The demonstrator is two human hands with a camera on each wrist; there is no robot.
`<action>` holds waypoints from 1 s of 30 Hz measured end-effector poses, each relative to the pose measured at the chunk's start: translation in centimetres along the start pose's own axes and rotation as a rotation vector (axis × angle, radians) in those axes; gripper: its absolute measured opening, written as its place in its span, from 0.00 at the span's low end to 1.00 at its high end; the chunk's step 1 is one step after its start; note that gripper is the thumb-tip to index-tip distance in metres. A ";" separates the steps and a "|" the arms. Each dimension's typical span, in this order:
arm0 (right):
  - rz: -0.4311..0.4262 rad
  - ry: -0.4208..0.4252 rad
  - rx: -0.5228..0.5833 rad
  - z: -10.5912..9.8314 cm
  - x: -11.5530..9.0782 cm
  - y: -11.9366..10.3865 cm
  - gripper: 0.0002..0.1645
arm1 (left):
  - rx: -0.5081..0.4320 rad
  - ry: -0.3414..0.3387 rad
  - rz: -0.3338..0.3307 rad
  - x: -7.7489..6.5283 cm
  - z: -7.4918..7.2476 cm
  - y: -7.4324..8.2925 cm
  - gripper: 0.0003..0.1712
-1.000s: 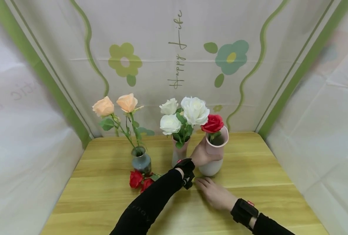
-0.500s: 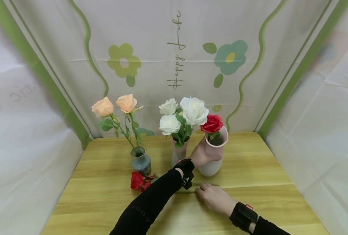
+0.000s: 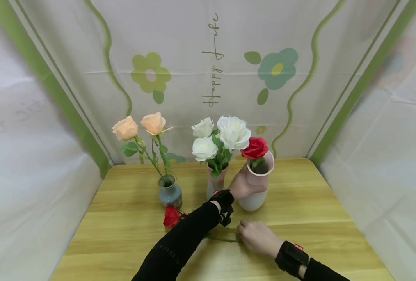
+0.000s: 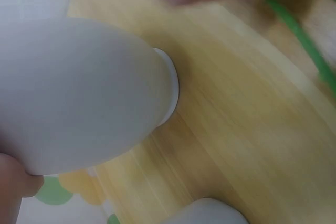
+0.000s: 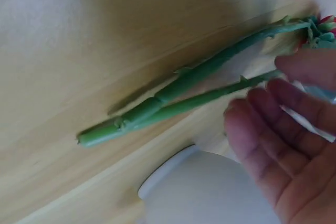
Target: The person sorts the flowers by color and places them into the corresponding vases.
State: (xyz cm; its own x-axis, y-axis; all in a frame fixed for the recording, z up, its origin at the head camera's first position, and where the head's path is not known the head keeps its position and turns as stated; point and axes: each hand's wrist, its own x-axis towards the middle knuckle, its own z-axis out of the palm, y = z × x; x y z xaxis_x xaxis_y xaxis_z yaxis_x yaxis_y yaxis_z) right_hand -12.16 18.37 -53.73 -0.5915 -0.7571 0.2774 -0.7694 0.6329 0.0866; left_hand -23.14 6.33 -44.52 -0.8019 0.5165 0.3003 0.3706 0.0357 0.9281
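My left hand [image 3: 242,185] grips a pink-and-white vase [image 3: 253,201] round its side; a finger of it shows on the pale vase body [image 4: 79,93] in the left wrist view. One red rose [image 3: 255,148] stands in that vase. In front of it, my right hand [image 3: 258,236] pinches a green rose stem [image 5: 252,81] between thumb and fingers. Another stem [image 5: 210,65] crosses it, its thick cut end pointing away from the hand. Their red blooms lie to the left, one rose [image 3: 171,216] visible, the other mostly hidden by my left sleeve.
Beside the gripped vase, a slimmer pink-and-white vase [image 3: 215,183] holds white roses [image 3: 233,132]. A blue-grey vase [image 3: 170,194] with two peach roses [image 3: 153,123] stands at left, close to the loose red rose. A printed cloth [image 3: 180,35] rises behind the wooden table [image 3: 123,234].
My right hand takes hold of a stem and shifts slightly toward the front edge. The loose red roses slide rightward and their stems come nearer. My left hand and its vase stay put.
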 end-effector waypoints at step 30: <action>0.108 0.039 0.252 -0.9 -1.6 2.1 0.22 | -0.021 -0.034 -0.020 0.3 -0.2 0.0 0.56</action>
State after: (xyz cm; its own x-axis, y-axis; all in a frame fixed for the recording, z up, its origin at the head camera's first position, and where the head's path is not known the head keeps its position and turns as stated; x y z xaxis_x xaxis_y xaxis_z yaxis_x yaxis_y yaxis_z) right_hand -12.63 21.01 -53.14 -0.6676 -0.6775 0.3088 -0.7408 0.6459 -0.1845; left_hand -23.49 6.32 -44.39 -0.7925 0.5447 0.2743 0.3446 0.0289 0.9383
